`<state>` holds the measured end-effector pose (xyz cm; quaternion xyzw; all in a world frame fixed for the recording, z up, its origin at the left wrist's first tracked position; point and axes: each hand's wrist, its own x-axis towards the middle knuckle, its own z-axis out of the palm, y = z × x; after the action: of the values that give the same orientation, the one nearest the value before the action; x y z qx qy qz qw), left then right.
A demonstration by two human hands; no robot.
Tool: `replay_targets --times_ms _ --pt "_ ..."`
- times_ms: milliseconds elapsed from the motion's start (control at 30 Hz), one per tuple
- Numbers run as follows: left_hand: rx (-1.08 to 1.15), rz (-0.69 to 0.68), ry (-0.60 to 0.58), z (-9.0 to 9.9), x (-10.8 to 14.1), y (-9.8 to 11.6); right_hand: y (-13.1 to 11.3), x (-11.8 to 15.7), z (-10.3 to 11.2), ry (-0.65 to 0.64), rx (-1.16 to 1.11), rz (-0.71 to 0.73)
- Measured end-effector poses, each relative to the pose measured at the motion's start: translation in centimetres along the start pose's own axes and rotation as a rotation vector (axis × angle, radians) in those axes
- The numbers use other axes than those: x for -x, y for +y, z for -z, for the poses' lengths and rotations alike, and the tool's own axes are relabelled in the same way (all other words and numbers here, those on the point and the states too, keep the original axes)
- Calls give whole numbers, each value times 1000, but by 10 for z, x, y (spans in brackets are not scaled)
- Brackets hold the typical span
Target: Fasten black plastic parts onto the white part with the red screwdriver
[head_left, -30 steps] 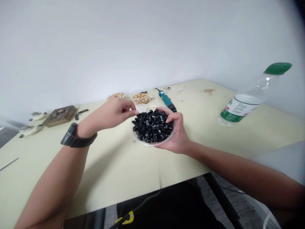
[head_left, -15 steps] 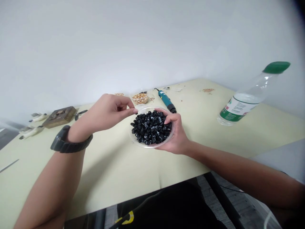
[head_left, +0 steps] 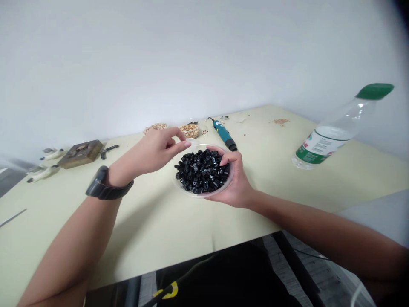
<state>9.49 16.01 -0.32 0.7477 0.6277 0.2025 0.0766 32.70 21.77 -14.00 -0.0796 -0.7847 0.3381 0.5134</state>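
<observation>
A clear round bowl [head_left: 202,195] full of small black plastic parts [head_left: 204,170] is held up over the table by my right hand [head_left: 234,179], its fingers wrapped round the right side and the thumb over the rim. My left hand [head_left: 159,149], with a black watch on the wrist, hovers at the bowl's upper left edge. Its thumb and forefinger are bent close together; whatever may be between the fingertips is too small to make out.
Behind the bowl lie a teal electric screwdriver [head_left: 223,134] and tubs of small brass-coloured pieces [head_left: 190,130]. A metal block [head_left: 81,153] and white tools [head_left: 43,171] are at the left. A green-capped bottle [head_left: 322,143] stands at the right.
My left hand has moved a little to the right, nearer the bowl's back rim. The dark bit visible at its fingertips before no longer shows. My right hand and the bowl are nearly still.
</observation>
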Motion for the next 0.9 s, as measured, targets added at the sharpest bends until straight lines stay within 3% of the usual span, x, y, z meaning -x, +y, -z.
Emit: replay_targets --times_ms 133,200,433,567,700,900 --pt "170 62 -331 -1 4 -13 -2 -1 1 31 4 -11" --pt "300 111 -403 -6 7 -18 -3 -2 1 33 7 -28" --pt "354 134 -277 -23 20 -17 -6 0 -4 3 -53 -63" --pt "417 227 -120 -36 33 -13 -9 2 -5 -57 -36 -93" --pt "435 291 -72 -39 42 -13 -9 3 -3 -148 -14 -127" --pt "376 401 -35 -34 53 -39 -6 3 2 -188 -28 -183"
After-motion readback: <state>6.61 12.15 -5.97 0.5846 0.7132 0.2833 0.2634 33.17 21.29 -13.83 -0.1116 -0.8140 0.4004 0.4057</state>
